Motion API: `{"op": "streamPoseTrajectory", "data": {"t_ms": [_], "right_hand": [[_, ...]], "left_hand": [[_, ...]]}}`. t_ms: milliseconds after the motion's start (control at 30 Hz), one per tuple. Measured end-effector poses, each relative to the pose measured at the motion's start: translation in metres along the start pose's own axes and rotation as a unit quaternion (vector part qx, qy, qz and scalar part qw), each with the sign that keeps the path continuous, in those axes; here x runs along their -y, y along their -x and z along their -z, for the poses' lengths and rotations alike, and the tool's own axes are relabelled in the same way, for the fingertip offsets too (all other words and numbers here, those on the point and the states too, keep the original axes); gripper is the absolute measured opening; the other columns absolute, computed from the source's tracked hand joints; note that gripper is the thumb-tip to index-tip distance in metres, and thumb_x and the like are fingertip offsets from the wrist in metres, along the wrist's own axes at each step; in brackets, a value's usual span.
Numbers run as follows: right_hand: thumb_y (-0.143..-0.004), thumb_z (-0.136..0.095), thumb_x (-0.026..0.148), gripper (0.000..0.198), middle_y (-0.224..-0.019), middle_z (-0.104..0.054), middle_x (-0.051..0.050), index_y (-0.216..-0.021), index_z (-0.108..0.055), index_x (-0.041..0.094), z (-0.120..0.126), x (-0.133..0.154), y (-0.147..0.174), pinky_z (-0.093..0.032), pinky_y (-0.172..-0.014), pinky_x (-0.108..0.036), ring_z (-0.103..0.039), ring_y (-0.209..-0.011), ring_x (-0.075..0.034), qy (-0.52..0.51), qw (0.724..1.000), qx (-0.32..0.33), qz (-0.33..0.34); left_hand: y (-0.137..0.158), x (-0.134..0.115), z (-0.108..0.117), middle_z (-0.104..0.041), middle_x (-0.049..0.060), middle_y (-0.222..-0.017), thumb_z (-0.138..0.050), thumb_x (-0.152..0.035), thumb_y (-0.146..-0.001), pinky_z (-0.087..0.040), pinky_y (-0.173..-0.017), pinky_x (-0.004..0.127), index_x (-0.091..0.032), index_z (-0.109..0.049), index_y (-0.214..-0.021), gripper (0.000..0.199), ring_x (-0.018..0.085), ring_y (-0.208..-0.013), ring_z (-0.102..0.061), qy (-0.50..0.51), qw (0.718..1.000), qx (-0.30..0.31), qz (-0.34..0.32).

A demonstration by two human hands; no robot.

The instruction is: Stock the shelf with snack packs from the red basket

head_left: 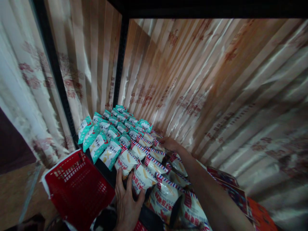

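Observation:
My left hand [128,200] has its fingers spread, the tips against the front row of white snack bags [143,176] with red lettering and striped top edges. My right hand [171,144] reaches over these bags to the back of their rows and touches one near the rear. Its fingers are small, dim and partly hidden, so its grip is unclear. Left of the white bags stand several rows of teal snack bags [112,131], mostly upright and packed close together.
A red plastic basket [79,186] is below the shelf's front edge at the left. Black shelf posts [119,61] and an overhead beam [216,9] frame the space. Patterned, pleated sheeting [187,80] lines the back and side. Dark red packages [228,186] lie at the right.

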State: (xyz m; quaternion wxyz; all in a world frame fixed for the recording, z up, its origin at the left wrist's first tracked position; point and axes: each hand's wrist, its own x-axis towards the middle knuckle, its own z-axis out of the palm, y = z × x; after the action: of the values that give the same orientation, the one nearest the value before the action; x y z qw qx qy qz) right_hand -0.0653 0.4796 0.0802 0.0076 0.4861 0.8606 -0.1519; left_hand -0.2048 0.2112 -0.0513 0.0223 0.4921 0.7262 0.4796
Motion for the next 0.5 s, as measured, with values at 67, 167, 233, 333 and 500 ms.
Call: {"op": "streamPoseTrajectory", "data": {"t_ms": [67, 167, 233, 333, 500], "right_hand": [[-0.072, -0.058, 0.020, 0.022, -0.078, -0.073, 0.000, -0.088, -0.073, 0.019, 0.003, 0.000, -0.001, -0.047, -0.063, -0.021, -0.065, -0.072, -0.016, -0.021, 1.000, 0.008, -0.002], [-0.074, -0.054, 0.018, 0.026, -0.081, -0.074, 0.000, -0.092, -0.073, 0.018, 0.006, 0.002, 0.000, -0.048, -0.063, -0.021, -0.065, -0.073, -0.016, -0.038, 0.999, 0.010, -0.008], [-0.076, -0.052, 0.018, 0.027, -0.081, -0.073, 0.000, -0.093, -0.072, 0.017, 0.007, 0.004, 0.003, -0.048, -0.062, -0.021, -0.065, -0.073, -0.016, -0.041, 0.999, 0.002, -0.012], [-0.079, -0.048, 0.018, 0.029, -0.081, -0.073, -0.002, -0.096, -0.071, 0.015, 0.007, 0.006, 0.008, -0.047, -0.061, -0.021, -0.065, -0.072, -0.016, -0.036, 0.999, -0.019, -0.015], [-0.079, -0.047, 0.015, 0.030, -0.084, -0.073, -0.003, -0.096, -0.072, 0.016, 0.012, 0.006, 0.013, -0.045, -0.061, -0.022, -0.064, -0.071, -0.016, -0.007, 0.998, -0.065, -0.021]], "left_hand": [[0.000, 0.000, 0.000, -0.010, 0.013, -0.149, -0.057, -0.037, -0.079, -0.035, -0.100, 0.054, -0.018, -0.050, -0.123, 0.048, 0.036, -0.134, -0.020, 0.002, 1.000, 0.000, 0.001], [-0.001, -0.001, 0.001, -0.010, 0.013, -0.149, -0.056, -0.037, -0.080, -0.035, -0.100, 0.054, -0.019, -0.050, -0.123, 0.048, 0.036, -0.135, -0.020, 0.002, 1.000, 0.000, 0.006], [-0.001, -0.002, 0.002, -0.010, 0.013, -0.150, -0.056, -0.037, -0.080, -0.035, -0.100, 0.054, -0.019, -0.050, -0.123, 0.048, 0.036, -0.134, -0.020, 0.000, 1.000, -0.001, 0.005], [-0.001, -0.002, 0.003, -0.011, 0.014, -0.149, -0.056, -0.036, -0.080, -0.036, -0.099, 0.055, -0.018, -0.050, -0.123, 0.047, 0.037, -0.134, -0.021, -0.006, 1.000, -0.003, -0.002], [-0.001, -0.001, 0.004, -0.012, 0.016, -0.148, -0.056, -0.036, -0.080, -0.037, -0.098, 0.055, -0.015, -0.051, -0.121, 0.047, 0.038, -0.133, -0.022, -0.014, 1.000, -0.004, -0.013]]}}
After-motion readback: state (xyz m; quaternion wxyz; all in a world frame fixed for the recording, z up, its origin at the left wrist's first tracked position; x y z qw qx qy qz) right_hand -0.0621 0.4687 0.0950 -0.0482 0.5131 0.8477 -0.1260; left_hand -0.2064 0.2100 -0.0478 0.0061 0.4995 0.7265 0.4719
